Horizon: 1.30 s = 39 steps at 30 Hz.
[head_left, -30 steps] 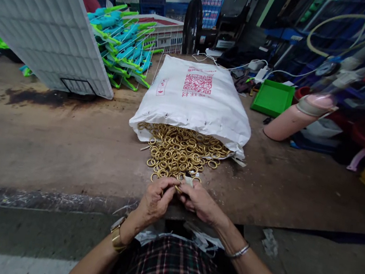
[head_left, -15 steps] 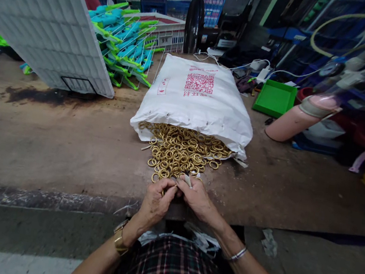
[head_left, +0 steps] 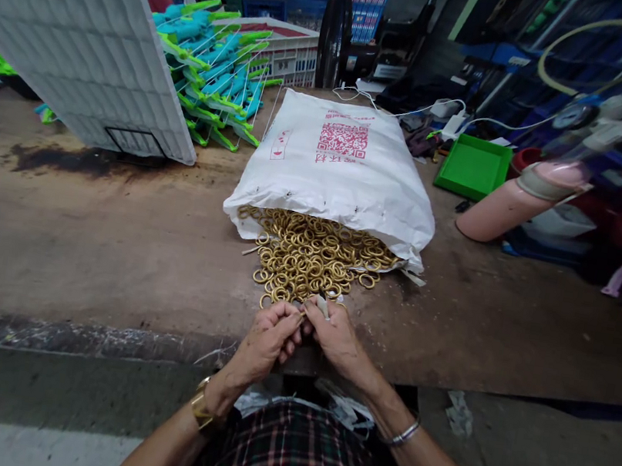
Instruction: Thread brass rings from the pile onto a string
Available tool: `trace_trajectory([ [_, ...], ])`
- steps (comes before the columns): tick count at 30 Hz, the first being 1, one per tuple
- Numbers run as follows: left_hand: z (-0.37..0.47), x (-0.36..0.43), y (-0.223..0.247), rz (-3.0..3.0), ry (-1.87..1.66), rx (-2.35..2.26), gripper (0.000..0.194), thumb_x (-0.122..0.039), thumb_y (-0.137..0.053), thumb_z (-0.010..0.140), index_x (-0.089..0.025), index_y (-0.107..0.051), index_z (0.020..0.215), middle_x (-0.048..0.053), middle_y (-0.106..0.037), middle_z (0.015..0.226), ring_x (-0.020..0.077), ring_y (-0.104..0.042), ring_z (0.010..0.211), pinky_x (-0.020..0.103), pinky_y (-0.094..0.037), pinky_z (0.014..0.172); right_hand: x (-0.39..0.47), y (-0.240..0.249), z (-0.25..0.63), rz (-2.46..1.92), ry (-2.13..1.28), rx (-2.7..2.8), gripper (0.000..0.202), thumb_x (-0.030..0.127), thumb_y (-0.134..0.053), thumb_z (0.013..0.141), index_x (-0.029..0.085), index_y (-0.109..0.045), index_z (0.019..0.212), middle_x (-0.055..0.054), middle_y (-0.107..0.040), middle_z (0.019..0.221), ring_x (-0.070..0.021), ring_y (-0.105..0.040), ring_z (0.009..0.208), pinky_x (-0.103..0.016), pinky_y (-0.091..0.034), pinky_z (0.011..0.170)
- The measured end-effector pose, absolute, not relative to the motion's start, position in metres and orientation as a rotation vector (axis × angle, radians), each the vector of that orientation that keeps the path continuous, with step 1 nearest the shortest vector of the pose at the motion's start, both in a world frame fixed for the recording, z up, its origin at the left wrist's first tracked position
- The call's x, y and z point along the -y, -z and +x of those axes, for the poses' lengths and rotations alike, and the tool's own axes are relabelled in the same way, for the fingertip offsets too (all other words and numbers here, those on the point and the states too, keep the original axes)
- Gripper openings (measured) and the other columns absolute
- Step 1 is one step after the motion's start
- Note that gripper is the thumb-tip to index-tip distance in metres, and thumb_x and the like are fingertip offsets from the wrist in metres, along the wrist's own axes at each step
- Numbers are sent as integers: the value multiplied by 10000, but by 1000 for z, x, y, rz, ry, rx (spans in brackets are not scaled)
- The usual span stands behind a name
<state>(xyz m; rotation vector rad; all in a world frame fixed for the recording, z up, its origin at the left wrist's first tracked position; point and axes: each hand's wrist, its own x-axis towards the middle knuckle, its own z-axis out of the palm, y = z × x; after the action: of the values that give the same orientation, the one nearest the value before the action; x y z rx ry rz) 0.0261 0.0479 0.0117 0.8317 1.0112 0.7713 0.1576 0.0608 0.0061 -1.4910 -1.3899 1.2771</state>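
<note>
A pile of brass-coloured rings [head_left: 312, 260] spills onto the table from the mouth of a white woven sack [head_left: 336, 178] with red print. At the pile's near edge, my left hand [head_left: 272, 336] is closed in a pinch on a ring [head_left: 302, 314], mostly hidden by the fingers. My right hand [head_left: 335, 339] meets it fingertip to fingertip. It grips a small flat pale tool [head_left: 322, 307] with a dark end; the fingers cover the rest, so its exact kind is unclear.
A leaning white ribbed panel [head_left: 100, 38] and stacked blue-green plastic parts [head_left: 217, 79] stand left of the sack. To the right are a green tray [head_left: 473, 168] and a pink bottle [head_left: 502, 203]. A black fan [head_left: 333, 42] is behind. The table's front edge [head_left: 96, 341] lies near me.
My left hand has turned slightly, showing more of its lower fingers. The ring seen within it before is now mostly hidden. My right hand keeps the tool; the view has shifted a little.
</note>
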Motion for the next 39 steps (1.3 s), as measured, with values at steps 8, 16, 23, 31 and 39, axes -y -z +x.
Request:
trace_trajectory([
  [8,27,-46,-14,769,-806,-952,357,-501,-594,698,-168,-468,729,-57,-475,571,17,-358,377,129,-237,340,-60,-18,157,-1457,-1235,1392,233,313,-412,786,192,-461,593,42,-451,514,-91,-414,507,-213,-344,524],
  [16,27,-43,-14,683,-841,-911,363,-498,-609,690,-177,-442,729,-70,-470,537,17,-347,350,131,-230,331,-55,-14,162,-1546,-1062,1576,223,283,-379,813,191,-463,627,20,-494,564,-105,-447,546,-215,-346,550],
  [23,25,-42,-10,783,-864,-971,374,-519,-591,700,-173,-450,700,-62,-476,542,22,-370,375,130,-256,344,-46,-3,162,-1606,-806,2021,141,106,-390,734,192,-497,702,3,-545,607,-113,-466,568,-210,-298,551],
  [31,22,-36,-13,922,-872,-1043,353,-503,-556,740,-173,-444,682,-60,-462,521,29,-363,383,135,-270,352,-49,-9,164,-1753,-724,2232,193,90,-402,739,176,-548,831,-37,-614,689,-129,-501,600,-230,-253,546],
  [39,10,-35,-33,598,-1008,-774,295,-423,-586,753,-182,-422,704,-55,-481,563,34,-382,389,135,-256,336,-48,-8,166,-1830,-597,2206,188,104,-390,762,181,-548,830,-37,-614,681,-137,-508,593,-240,-253,550],
])
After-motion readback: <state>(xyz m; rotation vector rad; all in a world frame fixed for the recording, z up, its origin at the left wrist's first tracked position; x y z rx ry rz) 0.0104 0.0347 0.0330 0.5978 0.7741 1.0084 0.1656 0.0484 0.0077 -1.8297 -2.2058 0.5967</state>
